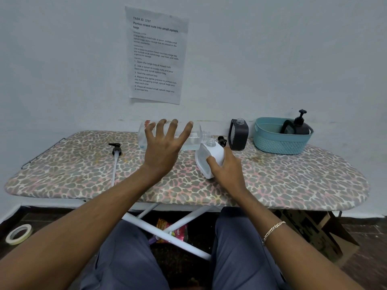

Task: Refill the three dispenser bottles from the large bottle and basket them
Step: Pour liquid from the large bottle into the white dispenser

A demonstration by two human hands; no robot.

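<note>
Head view — left hand (163,147) wrapping clear bottle (195,137), right hand (228,171) gripping boxy white dispenser (210,152)

large bottle (195,136): left hand (165,147) is covering its middle
pump head (222,140): white bottle (211,153) is hiding its lower part
basketed bottle (297,127): basket (278,143) wall is hiding its base
</note>
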